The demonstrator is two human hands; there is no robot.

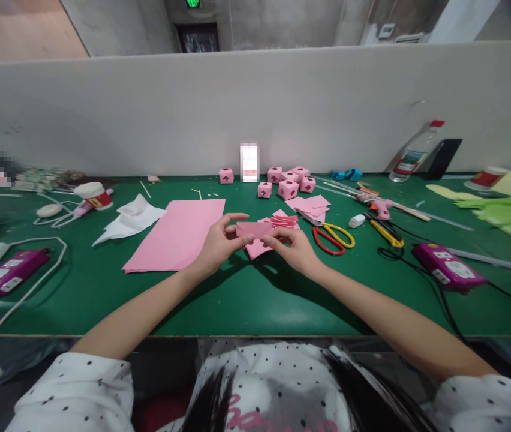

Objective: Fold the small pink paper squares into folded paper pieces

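Between my two hands a small folded piece of pink paper (254,230) is held up over the table. My left hand (220,241) pinches its left end between thumb and fingers. At the right end, my right hand (295,245) grips it the same way. Just behind and below lies a pile of folded pink paper pieces (285,221), partly hidden by my right hand. A stack of large pink sheets (179,231) rests by my left hand. Scissors with red and yellow handles (334,238) lie to the right of my right hand.
Several pink paper cubes (288,189) sit near the grey partition (192,114), beside an upright phone (249,162). Crumpled white paper (132,217) and a paper cup (93,195) stand left. At right are a pink glue gun (379,207), a yellow cutter (387,233), a purple power strip (448,266) and cables.
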